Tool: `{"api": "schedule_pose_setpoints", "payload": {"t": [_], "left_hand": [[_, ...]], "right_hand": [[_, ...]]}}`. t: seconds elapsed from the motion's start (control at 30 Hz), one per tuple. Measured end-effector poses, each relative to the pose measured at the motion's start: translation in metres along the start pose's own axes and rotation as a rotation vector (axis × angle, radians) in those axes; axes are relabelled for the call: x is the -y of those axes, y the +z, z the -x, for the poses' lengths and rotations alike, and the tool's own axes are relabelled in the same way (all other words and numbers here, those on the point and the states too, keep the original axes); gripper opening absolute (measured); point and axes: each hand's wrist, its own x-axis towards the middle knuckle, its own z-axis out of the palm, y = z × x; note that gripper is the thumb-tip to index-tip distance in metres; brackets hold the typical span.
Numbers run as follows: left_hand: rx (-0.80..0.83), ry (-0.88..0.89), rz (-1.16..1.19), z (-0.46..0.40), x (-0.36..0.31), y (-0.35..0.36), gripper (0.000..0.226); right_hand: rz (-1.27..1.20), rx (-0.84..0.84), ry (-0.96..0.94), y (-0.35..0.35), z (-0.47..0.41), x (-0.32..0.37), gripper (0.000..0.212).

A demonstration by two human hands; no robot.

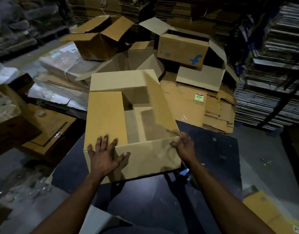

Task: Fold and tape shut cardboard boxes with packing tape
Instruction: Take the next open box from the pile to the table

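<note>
Hands [104, 155] pressing flaps, box [145, 157] — blue "f" logo [195, 59]

The open tan cardboard box [133, 115] is matt and smooth. Beneath it, the dark tabletop [213, 154] shows a scuffed, faintly glossy finish. At 2 o'clock, flattened brown cardboard sheets [219, 112] appear matt.

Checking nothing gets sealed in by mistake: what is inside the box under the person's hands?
The box shows only bare cardboard inside: its folded bottom flaps and walls. The left flap, pressed by the left hand, covers the space below it. The right hand touches the right corner.
</note>
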Motion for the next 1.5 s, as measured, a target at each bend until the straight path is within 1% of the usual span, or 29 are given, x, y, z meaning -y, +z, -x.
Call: {"api": "schedule_pose_setpoints", "payload": {"t": [0.03,0.1,0.2,0.27,0.3,0.37,0.43,0.5,0.53,0.57,0.6,0.67,0.7,0.73,0.77,0.8,0.83,0.87,0.93,0.97,1.03,1.1,1.13,1.2,1.27,1.33,1.37,1.43,1.5], "left_hand": [[-0.009,-0.014,0.004,0.002,-0.002,0.001,0.095],[-0.017,-0.043,0.011,0.003,-0.006,0.003,0.096],[0.006,-0.06,-0.007,0.007,-0.013,0.004,0.102],[0.021,-0.051,-0.017,0.012,-0.015,0.005,0.105],[0.023,-0.043,-0.014,0.014,-0.015,0.004,0.106],[0.045,-0.027,0.002,0.017,-0.018,-0.002,0.109],[0.103,-0.012,0.027,0.019,-0.026,-0.016,0.114],[0.198,0.029,0.075,0.019,-0.037,-0.041,0.119],[0.275,0.056,0.098,0.018,-0.044,-0.055,0.122],[0.371,0.086,0.111,0.017,-0.051,-0.072,0.126],[0.472,0.114,0.127,0.016,-0.058,-0.093,0.13],[0.618,0.152,0.218,0.009,-0.07,-0.134,0.126],[0.662,0.156,0.289,0.003,-0.073,-0.154,0.122],[0.694,0.168,0.343,-0.004,-0.074,-0.173,0.119],[0.71,0.196,0.367,-0.01,-0.075,-0.189,0.116],[0.702,0.234,0.357,-0.017,-0.074,-0.203,0.11],[0.665,0.273,0.32,-0.024,-0.074,-0.213,0.101],[0.59,0.304,0.251,-0.033,-0.074,-0.217,0.089],[0.35,0.348,0.092,-0.055,-0.075,-0.213,0.066],[0.228,0.349,0.026,-0.067,-0.075,-0.208,0.062],[0.055,0.344,-0.088,-0.091,-0.076,-0.201,0.068],[-0.057,0.383,-0.227,-0.114,-0.074,-0.192,0.076],[-0.073,0.388,-0.263,-0.122,-0.073,-0.186,0.077],[-0.053,0.349,-0.237,-0.13,-0.068,-0.166,0.082],[-0.041,0.31,-0.221,-0.131,-0.064,-0.144,0.092],[-0.034,0.285,-0.189,-0.134,-0.061,-0.129,0.102],[-0.004,0.273,-0.161,-0.136,-0.059,-0.124,0.107],[0.093,0.269,-0.112,-0.135,-0.054,-0.115,0.114],[0.177,0.284,-0.066,-0.123,-0.047,-0.099,0.122]], "right_hand": [[0.125,0.026,-0.015,0.001,0.006,0.006,0.054],[0.199,0.069,-0.012,0.006,0.015,0.01,0.057],[0.064,-0.038,0.068,0.013,0.018,-0.005,0.085],[-0.112,-0.067,0.24,0.011,0.024,-0.007,0.102],[-0.152,-0.037,0.303,0.008,0.028,-0.003,0.104],[-0.122,0.027,0.326,0.001,0.033,0.006,0.101],[-0.092,0.033,0.302,-0.012,0.028,0.01,0.098],[-0.044,0.072,0.288,-0.032,0.017,0.019,0.096],[-0.064,0.119,0.296,-0.041,0.016,0.029,0.093],[-0.115,0.164,0.31,-0.05,0.015,0.038,0.085],[-0.188,0.208,0.312,-0.058,0.013,0.046,0.072],[-0.309,0.286,0.315,-0.072,0.01,0.064,0.043],[-0.35,0.295,0.329,-0.077,0.006,0.069,0.041],[-0.39,0.291,0.35,-0.08,0.002,0.073,0.048],[-0.428,0.285,0.376,-0.083,-0.001,0.077,0.061],[-0.461,0.287,0.393,-0.084,-0.005,0.08,0.073],[-0.481,0.287,0.411,-0.085,-0.007,0.082,0.08],[-0.487,0.276,0.419,-0.085,-0.008,0.085,0.083],[-0.455,0.241,0.436,-0.081,-0.014,0.083,0.085],[-0.414,0.202,0.437,-0.076,-0.017,0.082,0.085],[-0.324,0.128,0.378,-0.065,-0.024,0.079,0.081],[-0.187,0.114,0.242,-0.052,-0.026,0.077,0.072],[-0.144,0.113,0.174,-0.044,-0.028,0.071,0.073],[-0.134,0.147,0.125,-0.029,-0.03,0.063,0.071],[-0.042,0.142,0.113,-0.017,-0.029,0.056,0.058],[0.097,0.103,0.055,-0.015,-0.021,0.056,0.044],[0.142,0.082,0.039,-0.017,-0.012,0.058,0.042],[0.209,0.097,0.021,-0.025,0.015,0.064,0.05],[0.252,0.189,0.054,-0.03,0.041,0.06,0.056]]}}
